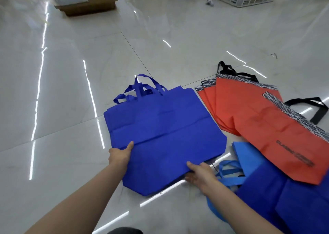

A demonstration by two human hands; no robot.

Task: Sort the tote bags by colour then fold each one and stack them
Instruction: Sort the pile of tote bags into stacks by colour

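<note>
Two hands are gripping the near edge of the dark blue tote bag (160,135): our left hand (121,155) is pinching its left side, our right hand (199,175) its bottom corner, laying it square on the blue pile on the floor (71,91), beside the orange bags (249,112), keeping colours apart.

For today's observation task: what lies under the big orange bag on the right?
Under the orange bag more orange bags fan out at its left, and a dark blue bag and a light blue bag run beneath its near edge. How far they extend is covered.
</note>
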